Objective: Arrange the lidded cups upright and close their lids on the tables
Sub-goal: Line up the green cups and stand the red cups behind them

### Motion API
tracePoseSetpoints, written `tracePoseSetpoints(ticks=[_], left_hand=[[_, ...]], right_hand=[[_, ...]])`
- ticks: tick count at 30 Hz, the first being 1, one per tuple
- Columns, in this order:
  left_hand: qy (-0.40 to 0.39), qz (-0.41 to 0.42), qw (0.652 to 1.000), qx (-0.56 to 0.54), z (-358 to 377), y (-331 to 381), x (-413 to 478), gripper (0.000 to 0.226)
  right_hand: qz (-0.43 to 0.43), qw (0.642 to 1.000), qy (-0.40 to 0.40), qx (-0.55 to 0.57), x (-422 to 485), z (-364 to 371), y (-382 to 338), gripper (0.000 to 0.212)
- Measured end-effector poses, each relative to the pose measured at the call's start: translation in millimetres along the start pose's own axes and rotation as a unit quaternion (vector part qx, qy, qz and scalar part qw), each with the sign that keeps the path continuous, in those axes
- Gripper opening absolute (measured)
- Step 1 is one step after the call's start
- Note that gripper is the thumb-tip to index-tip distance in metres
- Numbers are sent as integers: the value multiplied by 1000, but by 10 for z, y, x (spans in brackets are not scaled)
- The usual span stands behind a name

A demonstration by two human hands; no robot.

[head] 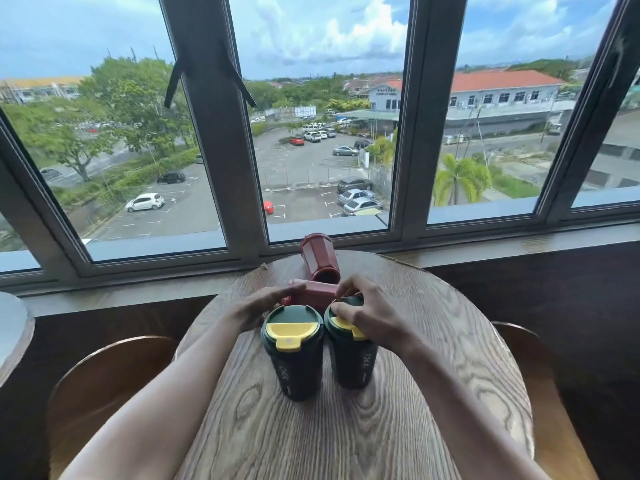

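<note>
Two green cups (293,355) (349,355) stand upright mid-table (450,375); two red cups (318,257) (313,294) lie toward its far edge. Left hand (254,308) grips one red cup; right hand (363,313) rests on the right green lid.

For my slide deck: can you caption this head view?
Both hands reach a fallen red cup behind two upright green cups on a round wooden table.
</note>
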State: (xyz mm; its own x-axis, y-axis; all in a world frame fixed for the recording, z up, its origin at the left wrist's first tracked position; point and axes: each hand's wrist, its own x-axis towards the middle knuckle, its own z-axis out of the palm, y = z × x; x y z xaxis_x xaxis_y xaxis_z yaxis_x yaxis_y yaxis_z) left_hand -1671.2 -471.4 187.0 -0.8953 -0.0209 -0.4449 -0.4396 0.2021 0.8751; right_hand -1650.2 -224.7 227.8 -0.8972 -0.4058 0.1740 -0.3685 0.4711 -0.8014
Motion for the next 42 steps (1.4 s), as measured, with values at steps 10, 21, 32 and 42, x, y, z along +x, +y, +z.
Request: tracePoseSetpoints(ticks=[10,21,32,42], left_hand=[[9,109,989,97,-364,417,-366,104],[4,130,958,254,-115,735,-430,62],[37,182,979,80,-161,509,-452,53],[-5,184,981,67,-184,459,-542,49]], right_hand=[[-2,1000,-15,18,-37,-27,-68,24],[-3,1000,-8,9,-47,-29,-69,14],[3,1000,-6,-2,-39,-18,-55,14],[11,1000,-11,12,-43,-24,-98,19]])
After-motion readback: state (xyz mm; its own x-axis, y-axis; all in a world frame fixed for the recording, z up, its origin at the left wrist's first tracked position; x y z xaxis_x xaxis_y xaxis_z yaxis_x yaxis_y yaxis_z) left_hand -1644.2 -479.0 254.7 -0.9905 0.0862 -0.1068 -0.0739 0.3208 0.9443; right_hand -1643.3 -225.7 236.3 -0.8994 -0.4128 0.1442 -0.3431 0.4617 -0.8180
